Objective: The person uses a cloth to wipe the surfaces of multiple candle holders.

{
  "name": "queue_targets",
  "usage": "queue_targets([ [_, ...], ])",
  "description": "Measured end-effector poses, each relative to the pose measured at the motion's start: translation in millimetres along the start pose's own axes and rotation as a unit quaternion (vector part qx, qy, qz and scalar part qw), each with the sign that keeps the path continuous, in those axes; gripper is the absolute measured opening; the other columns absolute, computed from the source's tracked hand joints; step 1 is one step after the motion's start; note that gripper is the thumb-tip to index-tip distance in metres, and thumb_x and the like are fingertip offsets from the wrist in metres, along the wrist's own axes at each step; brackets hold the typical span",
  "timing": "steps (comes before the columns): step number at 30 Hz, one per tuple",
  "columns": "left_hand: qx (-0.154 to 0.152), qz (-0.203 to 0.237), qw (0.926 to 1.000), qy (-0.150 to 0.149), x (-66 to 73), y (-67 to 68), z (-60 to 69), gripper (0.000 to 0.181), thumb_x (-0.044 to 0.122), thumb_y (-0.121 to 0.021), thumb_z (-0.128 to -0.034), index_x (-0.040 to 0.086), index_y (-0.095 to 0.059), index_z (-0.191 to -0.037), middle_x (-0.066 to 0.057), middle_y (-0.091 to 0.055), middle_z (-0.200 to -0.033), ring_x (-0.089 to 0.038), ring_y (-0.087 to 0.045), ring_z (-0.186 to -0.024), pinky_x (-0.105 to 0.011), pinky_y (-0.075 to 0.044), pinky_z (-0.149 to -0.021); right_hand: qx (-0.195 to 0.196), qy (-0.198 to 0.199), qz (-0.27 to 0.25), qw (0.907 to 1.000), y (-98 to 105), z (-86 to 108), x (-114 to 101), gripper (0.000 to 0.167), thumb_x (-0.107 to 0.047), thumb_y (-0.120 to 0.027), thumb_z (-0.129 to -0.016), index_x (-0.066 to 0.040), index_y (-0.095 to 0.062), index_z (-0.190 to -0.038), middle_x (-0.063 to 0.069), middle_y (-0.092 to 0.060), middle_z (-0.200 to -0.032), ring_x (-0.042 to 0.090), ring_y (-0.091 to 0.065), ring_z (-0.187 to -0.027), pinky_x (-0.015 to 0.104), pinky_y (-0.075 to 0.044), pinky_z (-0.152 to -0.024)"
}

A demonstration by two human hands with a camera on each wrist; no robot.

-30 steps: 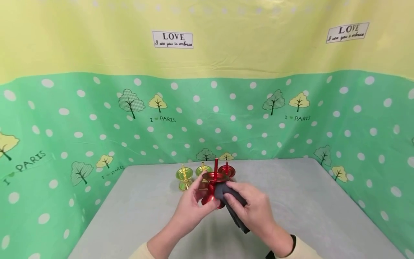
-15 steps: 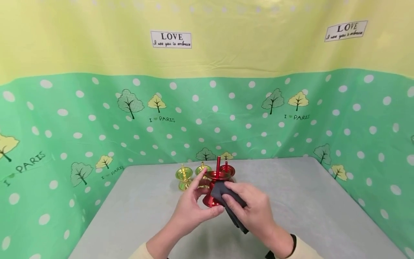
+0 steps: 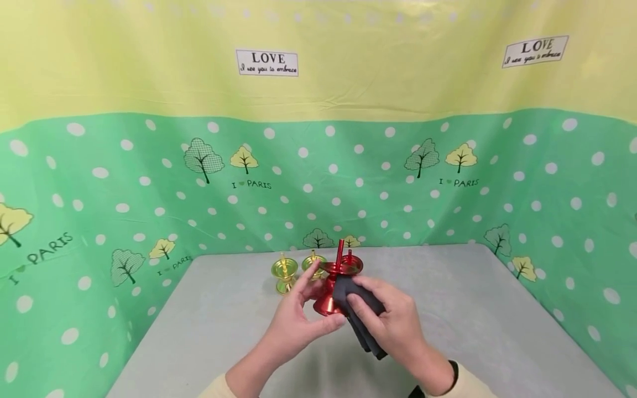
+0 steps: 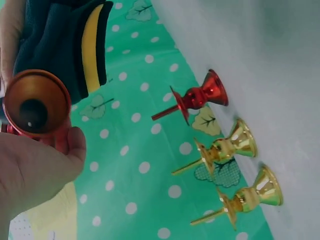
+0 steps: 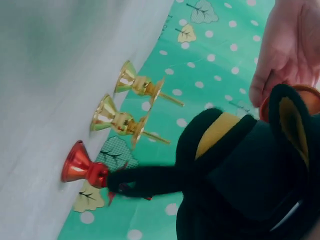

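Observation:
Above the table, my left hand (image 3: 293, 320) holds a shiny red candlestick (image 3: 325, 305), its fingers behind the stem and its thumb by the base. The candlestick's spike leans a little to the right. The left wrist view shows its hollow underside (image 4: 55, 95). From the other side, my right hand (image 3: 398, 320) pinches a folded dark cloth (image 3: 365, 331) and presses it against the stem. In the right wrist view the cloth (image 5: 235, 175), with its yellow stripe, covers most of the held candlestick. Behind the hands stand a second red candlestick (image 4: 196, 96) and two gold ones (image 4: 227, 147).
The grey table (image 3: 209, 331) reaches back to a green and yellow curtain (image 3: 318, 182), which also hangs along both sides. The standing candlesticks are close together near the back edge, the outer gold one (image 3: 284, 271) furthest left.
The held red candlestick has shifted slightly right and its top tilts more to the right. My left thumb has slid along the base. The cloth stays against the stem; the standing candlesticks have not moved.

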State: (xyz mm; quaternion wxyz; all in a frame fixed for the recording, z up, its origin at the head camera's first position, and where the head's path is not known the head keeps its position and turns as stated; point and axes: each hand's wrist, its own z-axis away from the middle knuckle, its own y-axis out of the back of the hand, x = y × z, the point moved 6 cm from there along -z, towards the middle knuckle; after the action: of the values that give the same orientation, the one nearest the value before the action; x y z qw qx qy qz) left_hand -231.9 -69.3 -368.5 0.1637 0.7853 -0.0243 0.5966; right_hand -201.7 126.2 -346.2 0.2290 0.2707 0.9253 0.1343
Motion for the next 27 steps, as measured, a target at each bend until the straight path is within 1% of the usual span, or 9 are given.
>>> queue_targets([
  [2,-0.002,0.000,1.0000,-0.001,1.0,-1.3,-0.5,0.102,0.026,-0.095,-0.0832,0.032,-0.035,-0.166,0.001,-0.069,-0.143,-0.020,-0.064,-0.127,-0.046,-0.048,-0.111,0.010,0.036,0.012,0.9992,-0.1,-1.3,-7.8,0.023,-0.026,-0.080,-0.098,-0.016,-0.078,-0.119,0.001,-0.081,-0.103,0.015,-0.077,-0.086,0.023,-0.062,-0.076],
  [5,-0.019,0.025,0.9995,-0.009,4.1,-2.8,-1.3,0.097,0.022,-0.095,-0.0830,0.030,-0.040,-0.163,-0.001,-0.065,-0.146,-0.021,-0.065,-0.129,-0.035,-0.052,-0.109,0.034,0.090,0.025,0.9950,0.3,-2.4,-17.9,0.027,-0.037,-0.072,-0.104,-0.016,-0.079,-0.119,0.001,-0.080,-0.099,0.016,-0.076,-0.084,0.027,-0.063,-0.074],
  [8,-0.034,0.061,0.9975,-0.008,6.0,-2.1,-0.8,0.093,0.015,-0.094,-0.0826,0.029,-0.044,-0.160,-0.004,-0.064,-0.146,-0.025,-0.066,-0.129,-0.026,-0.054,-0.105,0.043,0.104,0.024,0.9934,0.5,-2.8,-19.7,0.028,-0.038,-0.071,-0.104,-0.016,-0.080,-0.119,0.001,-0.080,-0.099,0.017,-0.076,-0.084,0.029,-0.063,-0.074],
  [11,-0.029,0.091,0.9953,0.013,4.7,0.4,0.8,0.101,0.012,-0.094,-0.0825,0.028,-0.037,-0.164,-0.008,-0.065,-0.146,-0.026,-0.067,-0.130,-0.022,-0.054,-0.104,0.023,0.061,0.018,0.9977,-1.2,-2.6,-11.2,0.023,-0.031,-0.077,-0.101,-0.016,-0.079,-0.118,0.001,-0.081,-0.103,0.016,-0.077,-0.086,0.025,-0.062,-0.076],
  [14,-0.019,0.109,0.9934,0.031,1.6,1.8,2.2,0.107,0.012,-0.092,-0.0844,0.029,-0.027,-0.168,-0.011,-0.064,-0.148,-0.028,-0.067,-0.134,-0.024,-0.056,-0.104,-0.007,-0.012,0.010,0.9999,-4.3,-1.6,0.5,0.025,-0.018,-0.083,-0.095,-0.016,-0.079,-0.119,0.002,-0.082,-0.107,0.013,-0.077,-0.086,0.020,-0.061,-0.074],
  [17,-0.010,0.075,0.9968,0.025,-0.1,2.5,2.8,0.107,0.017,-0.091,-0.0865,0.030,-0.025,-0.170,-0.008,-0.068,-0.146,-0.026,-0.066,-0.135,-0.035,-0.054,-0.111,-0.023,-0.058,0.003,0.9981,-6.7,-0.7,6.1,0.032,-0.010,-0.085,-0.089,-0.017,-0.078,-0.120,0.004,-0.082,-0.110,0.012,-0.076,-0.086,0.018,-0.060,-0.070],
  [19,-0.005,0.038,0.9992,0.015,-0.2,2.1,2.9,0.109,0.021,-0.093,-0.0854,0.029,-0.025,-0.170,-0.004,-0.070,-0.143,-0.024,-0.066,-0.132,-0.046,-0.050,-0.115,-0.023,-0.061,-0.001,0.9979,-6.7,-0.6,5.0,0.033,-0.009,-0.085,-0.089,-0.017,-0.078,-0.120,0.004,-0.082,-0.110,0.012,-0.076,-0.086,0.019,-0.060,-0.069],
  [22,0.001,-0.013,0.9999,-0.001,0.9,1.1,2.5,0.116,0.028,-0.096,-0.0815,0.027,-0.023,-0.171,0.003,-0.067,-0.144,-0.018,-0.064,-0.128,-0.051,-0.046,-0.116,-0.009,-0.023,0.006,0.9997,-5.3,-1.0,-3.1,0.028,-0.015,-0.085,-0.091,-0.017,-0.078,-0.119,0.003,-0.082,-0.106,0.014,-0.077,-0.085,0.021,-0.061,-0.072],
  [27,-0.005,0.005,0.9998,-0.017,5.8,-0.4,3.0,0.119,0.024,-0.097,-0.0805,0.025,-0.021,-0.172,0.002,-0.059,-0.148,-0.018,-0.065,-0.128,-0.030,-0.051,-0.111,0.031,0.081,0.022,0.9960,-1.7,-1.7,-19.4,0.026,-0.035,-0.074,-0.103,-0.015,-0.079,-0.119,0.002,-0.081,-0.101,0.018,-0.076,-0.086,0.029,-0.063,-0.076],
])
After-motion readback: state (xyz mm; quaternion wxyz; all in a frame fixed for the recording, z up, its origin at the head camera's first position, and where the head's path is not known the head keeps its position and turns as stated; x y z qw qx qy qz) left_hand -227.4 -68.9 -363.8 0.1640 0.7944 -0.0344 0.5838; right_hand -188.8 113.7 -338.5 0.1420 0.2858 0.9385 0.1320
